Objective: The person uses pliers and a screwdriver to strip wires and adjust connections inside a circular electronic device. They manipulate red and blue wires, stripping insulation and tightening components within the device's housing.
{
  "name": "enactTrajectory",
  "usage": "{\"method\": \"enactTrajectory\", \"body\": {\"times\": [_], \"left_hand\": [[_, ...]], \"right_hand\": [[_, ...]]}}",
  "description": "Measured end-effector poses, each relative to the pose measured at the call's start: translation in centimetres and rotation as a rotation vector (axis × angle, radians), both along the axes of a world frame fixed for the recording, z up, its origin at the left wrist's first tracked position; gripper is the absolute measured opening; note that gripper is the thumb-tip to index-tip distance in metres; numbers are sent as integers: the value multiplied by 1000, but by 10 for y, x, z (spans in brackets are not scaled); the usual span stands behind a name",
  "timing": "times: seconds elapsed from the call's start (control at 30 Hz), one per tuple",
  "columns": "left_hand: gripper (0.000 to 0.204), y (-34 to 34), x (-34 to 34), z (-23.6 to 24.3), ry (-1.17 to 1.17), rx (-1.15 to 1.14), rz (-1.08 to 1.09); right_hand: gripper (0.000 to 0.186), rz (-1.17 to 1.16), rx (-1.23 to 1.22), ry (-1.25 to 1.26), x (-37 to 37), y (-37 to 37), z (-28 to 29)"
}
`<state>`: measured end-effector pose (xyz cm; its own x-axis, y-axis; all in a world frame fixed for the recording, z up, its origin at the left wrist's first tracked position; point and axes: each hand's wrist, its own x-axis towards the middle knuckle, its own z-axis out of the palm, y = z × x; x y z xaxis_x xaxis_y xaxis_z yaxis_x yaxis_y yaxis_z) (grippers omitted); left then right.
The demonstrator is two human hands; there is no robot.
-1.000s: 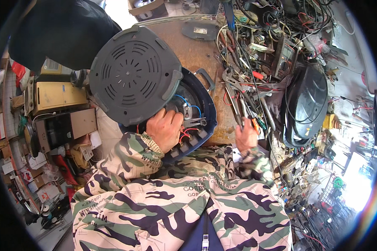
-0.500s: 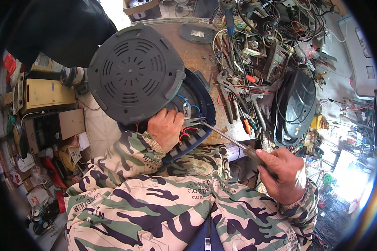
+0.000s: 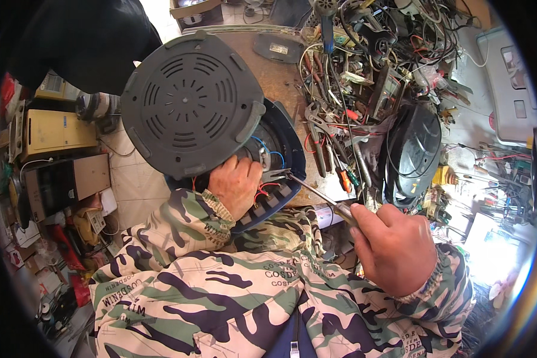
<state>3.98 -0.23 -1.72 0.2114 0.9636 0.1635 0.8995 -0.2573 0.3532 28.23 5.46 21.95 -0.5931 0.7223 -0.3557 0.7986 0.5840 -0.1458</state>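
Aslant from right fingers (image 3: 367, 222) clasping it, a screwdriver (image 3: 320, 193); left fingers (image 3: 244, 170) bent, hold unclear

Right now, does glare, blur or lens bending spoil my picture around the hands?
Head view: glare burns out the lower right, beyond the right hand; the left hand and screwdriver look fairly sharp. Head view, rim: fisheye bending, black corners, a coloured streak at lower right. Head view, upper left: the dark shape shows almost no detail.
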Motion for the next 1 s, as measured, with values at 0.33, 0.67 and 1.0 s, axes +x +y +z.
{"method": "enactTrajectory", "body": {"times": [0.33, 0.67, 1.0], "left_hand": [[15, -3, -3, -13, -18, 24, 36], [14, 0, 5, -21, -55, 76, 34], [12, -2, 5, -22, -77, 109, 63]], "right_hand": [[18, 307, -123, -198, -57, 32, 15], [42, 216, -294, -386, -73, 36, 15], [35, 637, -108, -441, -82, 36, 20]]}}
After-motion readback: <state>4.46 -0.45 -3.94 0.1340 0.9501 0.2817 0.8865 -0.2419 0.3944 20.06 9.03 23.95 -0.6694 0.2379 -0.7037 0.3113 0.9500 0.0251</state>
